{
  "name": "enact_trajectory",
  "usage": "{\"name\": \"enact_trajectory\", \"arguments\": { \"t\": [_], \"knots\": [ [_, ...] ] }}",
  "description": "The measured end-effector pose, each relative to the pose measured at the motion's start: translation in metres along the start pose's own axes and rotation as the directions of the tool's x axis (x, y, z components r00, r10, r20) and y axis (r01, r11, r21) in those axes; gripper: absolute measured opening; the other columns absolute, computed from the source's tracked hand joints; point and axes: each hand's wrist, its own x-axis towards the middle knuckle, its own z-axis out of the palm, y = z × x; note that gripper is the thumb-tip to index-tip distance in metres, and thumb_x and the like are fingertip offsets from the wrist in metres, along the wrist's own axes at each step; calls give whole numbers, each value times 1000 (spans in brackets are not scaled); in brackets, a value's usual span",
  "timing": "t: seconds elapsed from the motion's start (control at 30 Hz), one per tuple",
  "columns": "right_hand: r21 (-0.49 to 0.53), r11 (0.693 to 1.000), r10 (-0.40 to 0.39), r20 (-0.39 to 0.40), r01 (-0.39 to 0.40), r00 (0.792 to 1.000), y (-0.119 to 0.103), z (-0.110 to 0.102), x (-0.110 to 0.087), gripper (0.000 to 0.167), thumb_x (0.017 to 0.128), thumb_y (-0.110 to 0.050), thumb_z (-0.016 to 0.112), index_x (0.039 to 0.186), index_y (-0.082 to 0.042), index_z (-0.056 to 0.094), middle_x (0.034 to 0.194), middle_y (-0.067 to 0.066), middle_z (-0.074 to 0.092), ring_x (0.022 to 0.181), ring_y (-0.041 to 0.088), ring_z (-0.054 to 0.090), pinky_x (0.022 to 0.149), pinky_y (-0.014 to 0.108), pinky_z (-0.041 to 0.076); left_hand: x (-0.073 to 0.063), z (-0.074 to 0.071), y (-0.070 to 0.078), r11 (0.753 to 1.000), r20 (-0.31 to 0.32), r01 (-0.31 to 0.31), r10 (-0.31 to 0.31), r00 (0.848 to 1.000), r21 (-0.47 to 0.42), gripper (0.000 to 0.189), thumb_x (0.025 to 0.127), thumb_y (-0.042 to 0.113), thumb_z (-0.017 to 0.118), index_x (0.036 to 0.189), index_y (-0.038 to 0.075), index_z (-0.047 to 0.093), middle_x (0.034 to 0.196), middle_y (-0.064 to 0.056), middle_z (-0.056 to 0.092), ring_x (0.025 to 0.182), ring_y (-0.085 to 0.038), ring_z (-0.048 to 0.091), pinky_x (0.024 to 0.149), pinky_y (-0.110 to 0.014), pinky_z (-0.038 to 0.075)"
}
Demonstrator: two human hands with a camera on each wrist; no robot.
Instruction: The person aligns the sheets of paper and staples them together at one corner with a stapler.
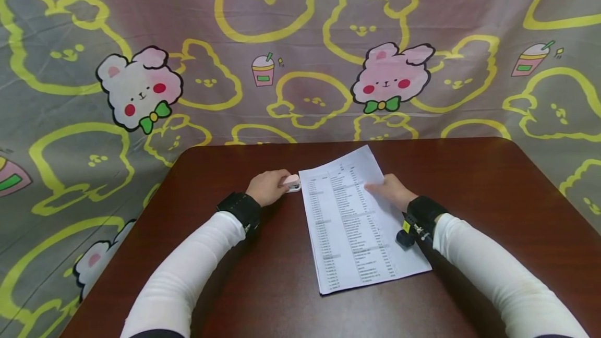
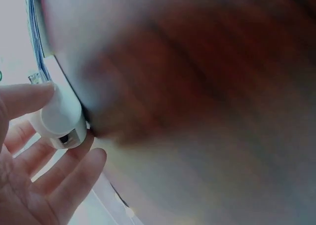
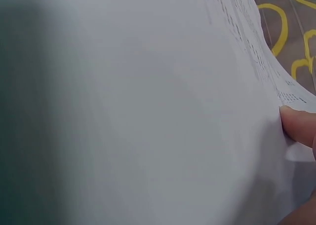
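A small pale pink and white stapler (image 1: 292, 182) sits at the upper left edge of a stack of printed paper (image 1: 347, 223). My left hand (image 1: 268, 188) grips it, thumb on top and fingers beneath, as the left wrist view shows with the stapler (image 2: 61, 104) up against the sheet edges. Whether the sheets lie between its jaws, I cannot tell. On the stack's right side, my right hand (image 1: 392, 192) pinches the sheets, thumb on the upper face; its other fingers are mostly hidden. The top of the stack is raised and slightly bowed.
The dark red-brown table (image 1: 263, 286) lies under the hands and paper. Behind it hangs a patterned curtain (image 1: 300, 56) with cartoon bears. Black bands circle both wrists, and a small black camera (image 1: 405, 239) from the right band overlaps the paper.
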Motion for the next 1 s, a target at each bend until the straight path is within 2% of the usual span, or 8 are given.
{"name": "enact_trajectory", "arguments": {
  "t": [0.2,0.37,0.43,0.57,0.77,1.0],
  "knots": [
    [7,1000,0,17,0,1000,3,-2,2,47,96,-35,61,130,-4,52,99,14,69,76,26,68,68,33,53,5,-2,1,999,46,15,-13,999,-44,39,90,18,70,126,9,60,111,-12,66,91,-27,59,89,-44,46],
    [20,1000,4,17,-5,1000,5,-2,4,47,94,-38,63,129,-8,54,99,13,69,75,27,70,67,36,55,7,-4,3,993,97,-8,19,995,-119,57,89,12,70,140,13,43,117,-15,63,92,-28,58,88,-43,48],
    [25,1000,-1,19,0,1000,5,-2,3,47,94,-38,63,128,-8,54,99,13,69,75,27,70,67,37,56,8,-4,3,990,108,-23,37,993,-136,59,89,10,69,141,16,41,118,-15,62,93,-28,58,88,-43,48],
    [30,1000,-6,19,6,1000,5,-2,3,48,93,-39,63,129,-8,53,100,12,69,75,27,70,67,37,55,11,-4,3,988,115,-40,57,992,-146,52,89,8,69,136,18,48,118,-12,61,99,-29,55,92,-44,44],
    [53,999,-16,37,14,999,5,-4,1,49,93,-40,64,129,-10,54,101,12,69,76,28,70,67,38,56,14,-2,3,988,120,-36,55,991,-151,43,89,7,69,130,12,57,122,-13,61,104,-30,55,99,-47,40],
    [25,999,-38,64,36,997,1,-3,-3,46,93,-38,65,128,-9,55,99,12,69,76,28,70,68,38,56,14,0,1,984,118,-25,46,992,-178,38,89,3,68,126,6,61,117,-12,63,101,-28,55,97,-43,41]
  ]
}}
